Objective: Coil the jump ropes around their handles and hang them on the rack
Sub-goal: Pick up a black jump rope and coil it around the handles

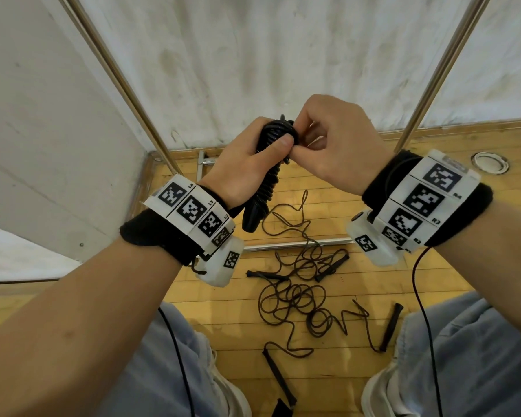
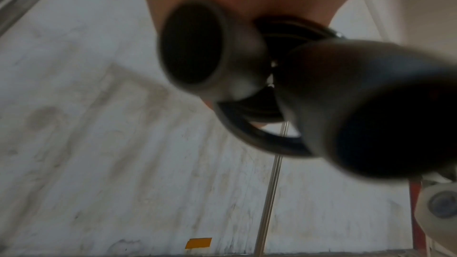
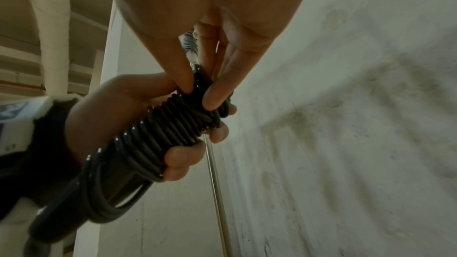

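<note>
Much of the coiled jump rope (image 1: 271, 164) is hidden in the head view: the left hand (image 1: 247, 164) wraps its middle, so only the top turns and the lower coils and handle butts below the wrist show. In the left wrist view the two round handle ends (image 2: 195, 54) fill the frame, badly blurred, with one loose loop of cord beneath them; the left hand's fingers are not visible there. The right wrist view is clearest: glossy black cord wound in tight, even turns around the paired handles, a slack loop hanging at the bottom, and a small metal spring fitting poking out at the top, partly covered by the right hand (image 1: 334, 139). The left hand is clamped around the bundle, fingertips (image 3: 183, 155) curled over the coils. The right hand's thumb and fingers pinch the topmost turns of cord; whether a free end lies between them cannot be made out. The bundle is held up at chest height, tilted, between two slanting metal rack poles (image 1: 124, 82) in front of a white wall. On the wooden floor (image 1: 373, 278) below lie loose jump ropes (image 1: 298, 296) in a tangle with several black handles scattered around, one cut off at the bottom edge. The person's knees in pale trousers (image 1: 469, 356) frame the pile.
</note>
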`<action>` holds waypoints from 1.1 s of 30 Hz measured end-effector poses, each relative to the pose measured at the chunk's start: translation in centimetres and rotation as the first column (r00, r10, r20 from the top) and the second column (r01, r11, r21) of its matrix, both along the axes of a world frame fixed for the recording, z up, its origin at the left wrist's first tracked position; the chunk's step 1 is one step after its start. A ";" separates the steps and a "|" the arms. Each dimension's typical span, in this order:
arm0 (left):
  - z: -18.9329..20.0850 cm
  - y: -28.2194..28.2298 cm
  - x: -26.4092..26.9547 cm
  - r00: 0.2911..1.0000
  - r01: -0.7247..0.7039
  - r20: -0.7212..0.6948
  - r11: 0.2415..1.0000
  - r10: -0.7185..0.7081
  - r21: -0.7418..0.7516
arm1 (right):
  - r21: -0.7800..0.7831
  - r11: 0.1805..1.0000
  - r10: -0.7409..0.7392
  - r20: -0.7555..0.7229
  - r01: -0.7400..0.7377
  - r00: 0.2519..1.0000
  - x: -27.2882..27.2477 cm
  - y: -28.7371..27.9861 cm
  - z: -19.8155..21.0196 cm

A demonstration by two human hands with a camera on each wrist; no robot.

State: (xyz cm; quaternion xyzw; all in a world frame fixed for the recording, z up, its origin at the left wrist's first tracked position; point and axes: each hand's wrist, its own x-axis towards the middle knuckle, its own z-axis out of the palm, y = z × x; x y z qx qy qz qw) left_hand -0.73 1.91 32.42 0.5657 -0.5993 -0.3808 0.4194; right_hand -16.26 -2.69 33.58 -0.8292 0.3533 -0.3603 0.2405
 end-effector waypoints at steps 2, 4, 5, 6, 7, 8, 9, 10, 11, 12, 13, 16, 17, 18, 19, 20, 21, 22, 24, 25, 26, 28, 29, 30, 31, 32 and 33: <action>0.0 0.0 0.0 1.000 -0.013 -0.020 1.000 0.014 0.007 | 0.020 0.999 0.027 0.019 -0.028 0.999 0.2 -0.1 -0.1; -0.1 0.0 -0.1 0.999 -0.035 -0.023 0.999 0.036 0.011 | 0.046 0.998 0.044 0.027 -0.045 0.999 0.4 0.0 -0.3; 0.0 -0.1 -0.1 0.999 -0.035 -0.028 0.999 0.035 0.018 | 0.034 0.999 0.038 0.022 -0.039 0.999 0.5 0.0 -0.4; 0.0 -0.1 -0.1 0.999 -0.023 -0.034 0.999 0.024 0.027 | 0.011 1.000 0.027 0.016 -0.028 1.000 0.6 0.0 -0.5; 0.0 -0.1 -0.1 0.999 -0.008 -0.039 0.999 0.009 0.034 | -0.010 1.000 0.017 0.015 -0.017 1.000 0.6 0.0 -0.5; 0.0 -0.1 -0.2 0.999 0.005 -0.050 0.999 -0.003 0.036 | -0.020 1.000 0.011 0.018 -0.011 1.000 0.6 -0.1 -0.4; 0.1 -0.1 -0.3 0.997 0.010 -0.074 0.999 -0.007 0.033 | -0.027 1.000 0.012 0.020 -0.011 1.000 0.5 -0.1 -0.4; 0.1 -0.2 -0.5 0.994 0.006 -0.109 0.999 -0.003 0.032 | -0.040 0.999 0.015 0.015 -0.014 1.000 0.5 -0.2 -0.3; 0.2 -0.2 -0.7 0.990 -0.012 -0.138 0.999 0.018 0.042 | -0.063 0.998 0.018 0.005 -0.018 1.000 0.5 -0.2 -0.3; 0.3 -0.3 -0.8 0.988 -0.047 -0.144 0.997 0.055 0.064 | -0.090 0.996 0.024 -0.005 -0.024 1.000 0.5 -0.2 -0.2; 0.4 -0.5 -1.0 0.988 -0.091 -0.115 0.993 0.100 0.079 | -0.118 0.993 0.030 -0.015 -0.031 0.999 0.5 -0.2 -0.2; 0.4 -0.8 -1.2 0.988 -0.150 -0.018 0.988 0.150 0.025 | -0.173 0.984 0.037 -0.041 -0.043 0.998 0.6 0.0 -0.1; 0.4 -0.9 -1.3 0.989 -0.145 -0.039 0.989 0.145 0.007 | -0.186 0.982 0.034 -0.046 -0.042 0.998 0.6 0.0 -0.1; 0.5 -0.8 -1.3 0.987 -0.140 -0.076 0.990 0.140 0.001 | -0.206 0.978 0.027 -0.050 -0.037 0.998 0.6 0.1 -0.2; 0.5 -0.8 -1.3 0.983 -0.142 -0.116 0.990 0.142 0.005 | -0.233 0.972 0.016 -0.054 -0.028 0.998 0.6 0.2 -0.2; 0.5 -0.9 -1.3 0.977 -0.148 -0.151 0.989 0.148 0.016 | -0.259 0.966 0.004 -0.056 -0.018 0.998 0.6 0.4 -0.3; 0.5 -0.9 -1.4 0.971 -0.151 -0.182 0.988 0.154 0.030 | -0.279 0.960 -0.007 -0.050 -0.007 0.999 0.6 0.6 -0.3; 0.6 -0.8 -1.4 0.965 -0.151 -0.211 0.988 0.157 0.045 | -0.289 0.957 -0.017 -0.039 0.005 0.999 0.7 0.8 -0.3; 0.5 -0.8 -1.5 0.954 -0.146 -0.255 0.987 0.157 0.063 | -0.285 0.958 -0.040 -0.014 0.034 0.999 0.9 0.9 -0.2; 0.5 -0.7 -1.4 0.948 -0.143 -0.279 0.988 0.153 0.058 | -0.273 0.961 -0.050 -0.004 0.047 0.999 1.0 1.0 -0.2; 0.3 -0.7 -1.4 0.943 -0.142 -0.297 0.989 0.149 0.048 | -0.261 0.964 -0.060 0.004 0.059 0.998 1.1 1.0 -0.2; 0.2 -0.7 -1.3 0.946 -0.156 -0.285 0.988 0.153 0.015 | -0.247 0.966 -0.069 0.029 0.075 0.997 1.1 1.0 -0.3; 0.0 -0.7 -1.2 0.949 -0.160 -0.275 0.987 0.155 0.004 | -0.241 0.968 -0.067 0.045 0.075 0.997 1.0 1.1 -0.5; -0.1 -0.8 -1.2 0.946 -0.157 -0.287 0.988 0.152 0.005 | -0.233 0.970 -0.058 0.058 0.070 0.997 1.0 1.1 -0.6; -0.2 -0.9 -1.1 0.940 -0.153 -0.308 0.988 0.149 0.012 | -0.220 0.974 -0.048 0.070 0.062 0.996 1.0 1.2 -0.7; -0.2 -0.9 -0.9 0.935 -0.159 -0.320 0.987 0.154 0.010 | -0.199 0.979 -0.037 0.085 0.054 0.996 1.1 1.3 -0.9; -0.2 -1.0 -0.8 0.932 -0.172 -0.323 0.985 0.164 0.005 | -0.166 0.985 -0.029 0.113 0.048 0.993 1.2 1.4 -1.0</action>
